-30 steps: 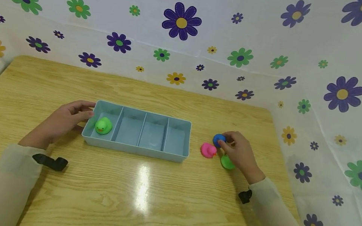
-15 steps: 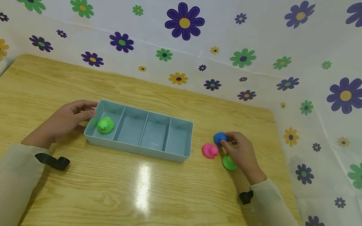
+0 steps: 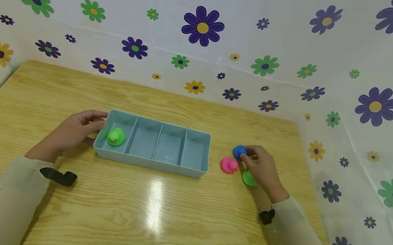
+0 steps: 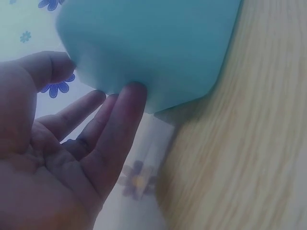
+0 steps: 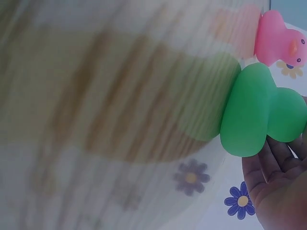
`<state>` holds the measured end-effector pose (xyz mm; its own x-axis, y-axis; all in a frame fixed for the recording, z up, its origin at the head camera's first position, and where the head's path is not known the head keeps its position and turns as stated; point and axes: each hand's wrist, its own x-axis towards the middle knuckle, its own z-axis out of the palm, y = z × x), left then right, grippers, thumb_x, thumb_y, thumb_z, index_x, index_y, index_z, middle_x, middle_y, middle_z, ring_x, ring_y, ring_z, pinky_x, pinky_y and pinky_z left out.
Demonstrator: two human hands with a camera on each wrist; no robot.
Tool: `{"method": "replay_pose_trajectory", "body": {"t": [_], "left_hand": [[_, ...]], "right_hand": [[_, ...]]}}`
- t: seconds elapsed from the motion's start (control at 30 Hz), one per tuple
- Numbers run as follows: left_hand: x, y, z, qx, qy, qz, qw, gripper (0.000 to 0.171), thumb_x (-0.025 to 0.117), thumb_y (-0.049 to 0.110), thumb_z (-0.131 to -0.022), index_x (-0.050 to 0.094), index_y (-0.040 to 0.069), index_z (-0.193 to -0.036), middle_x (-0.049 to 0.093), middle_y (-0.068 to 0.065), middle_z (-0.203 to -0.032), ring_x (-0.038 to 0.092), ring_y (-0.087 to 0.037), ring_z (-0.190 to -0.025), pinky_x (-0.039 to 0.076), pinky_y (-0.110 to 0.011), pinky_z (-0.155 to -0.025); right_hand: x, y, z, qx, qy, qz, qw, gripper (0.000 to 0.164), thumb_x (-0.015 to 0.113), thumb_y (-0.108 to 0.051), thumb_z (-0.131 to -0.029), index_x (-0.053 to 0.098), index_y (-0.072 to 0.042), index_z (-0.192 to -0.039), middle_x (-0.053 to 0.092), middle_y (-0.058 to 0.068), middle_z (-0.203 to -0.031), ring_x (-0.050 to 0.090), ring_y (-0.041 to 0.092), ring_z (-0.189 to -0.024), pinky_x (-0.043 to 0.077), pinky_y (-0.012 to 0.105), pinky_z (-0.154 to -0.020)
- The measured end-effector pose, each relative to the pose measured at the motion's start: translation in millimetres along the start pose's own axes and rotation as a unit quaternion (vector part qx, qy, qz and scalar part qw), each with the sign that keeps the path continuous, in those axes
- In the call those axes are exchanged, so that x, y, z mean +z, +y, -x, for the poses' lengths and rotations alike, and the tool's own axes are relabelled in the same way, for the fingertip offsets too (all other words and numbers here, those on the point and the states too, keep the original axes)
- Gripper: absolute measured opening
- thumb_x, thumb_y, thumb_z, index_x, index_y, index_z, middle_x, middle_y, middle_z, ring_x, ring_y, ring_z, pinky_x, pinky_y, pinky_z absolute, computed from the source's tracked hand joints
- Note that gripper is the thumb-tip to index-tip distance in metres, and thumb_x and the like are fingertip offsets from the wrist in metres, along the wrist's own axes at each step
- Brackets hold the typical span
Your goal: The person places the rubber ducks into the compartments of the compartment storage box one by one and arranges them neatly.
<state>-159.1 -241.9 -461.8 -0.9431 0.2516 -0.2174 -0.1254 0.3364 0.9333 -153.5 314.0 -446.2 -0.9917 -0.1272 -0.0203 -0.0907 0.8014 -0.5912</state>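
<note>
A light blue tray (image 3: 154, 165) with several compartments lies on the wooden table (image 3: 155, 219). A green duck (image 3: 116, 136) sits in its leftmost compartment. My left hand (image 3: 96, 123) rests against the tray's left end. In the left wrist view the straight fingers (image 4: 125, 110) touch the tray's end wall (image 4: 153, 43). To the right of the tray, my right hand (image 3: 247, 153) pinches a blue duck (image 3: 238, 152) between thumb and forefinger; the duck sits on the table. A pink duck (image 3: 229, 165) (image 5: 278, 40) and a second green duck (image 3: 248, 178) (image 5: 261, 112) lie beside and under that hand.
White sheets printed with flowers (image 3: 200, 29) wall in the table at the back and on the right. The table's right edge (image 3: 308, 173) runs close to the right hand. A black strap (image 3: 59, 176) sits on the left wrist.
</note>
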Motion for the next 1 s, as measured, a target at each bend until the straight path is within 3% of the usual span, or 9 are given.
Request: {"method": "replay_pose_trajectory", "body": {"t": [0.4, 0.7, 0.83, 1.0], "left_hand": [[4.4, 3.7, 5.1, 0.007, 0.015, -0.022, 0.9996, 0.060, 0.051, 0.037, -0.110, 0.041, 0.002, -0.156, 0.052, -0.019, -0.132, 0.058, -0.008, -0.107, 0.060, -0.025, -0.082], [7.0, 7.7, 7.3, 0.013, 0.022, -0.046, 0.9986, 0.061, 0.052, 0.041, -0.109, 0.043, 0.001, -0.154, 0.052, -0.021, -0.129, 0.060, -0.017, -0.102, 0.063, -0.033, -0.074], [7.2, 10.5, 8.5, 0.015, 0.027, -0.058, 0.9978, 0.060, 0.051, 0.041, -0.109, 0.044, 0.002, -0.153, 0.053, -0.020, -0.128, 0.060, -0.022, -0.103, 0.063, -0.033, -0.074], [7.2, 13.8, 9.8, 0.012, 0.025, -0.058, 0.9979, 0.059, 0.050, 0.041, -0.110, 0.044, 0.002, -0.153, 0.053, -0.021, -0.129, 0.059, -0.025, -0.105, 0.063, -0.033, -0.074]], "right_hand": [[0, 2, 0, -0.015, 0.004, 0.006, 1.000, 0.037, 0.065, -0.018, -0.104, 0.061, 0.004, -0.134, 0.064, 0.020, -0.123, 0.064, 0.035, -0.111, 0.054, 0.053, -0.098], [-2, -2, -1, -0.023, 0.001, 0.017, 1.000, 0.037, 0.066, -0.022, -0.104, 0.063, 0.003, -0.131, 0.064, 0.019, -0.124, 0.063, 0.035, -0.113, 0.053, 0.053, -0.099], [-5, -16, -7, -0.048, 0.021, 0.019, 0.998, 0.036, 0.070, -0.021, -0.101, 0.065, 0.003, -0.128, 0.065, 0.019, -0.124, 0.064, 0.035, -0.112, 0.053, 0.053, -0.099], [-6, -54, -18, -0.083, 0.058, -0.002, 0.995, 0.033, 0.073, -0.019, -0.099, 0.068, 0.002, -0.124, 0.068, 0.018, -0.121, 0.065, 0.035, -0.109, 0.054, 0.053, -0.097]]}}
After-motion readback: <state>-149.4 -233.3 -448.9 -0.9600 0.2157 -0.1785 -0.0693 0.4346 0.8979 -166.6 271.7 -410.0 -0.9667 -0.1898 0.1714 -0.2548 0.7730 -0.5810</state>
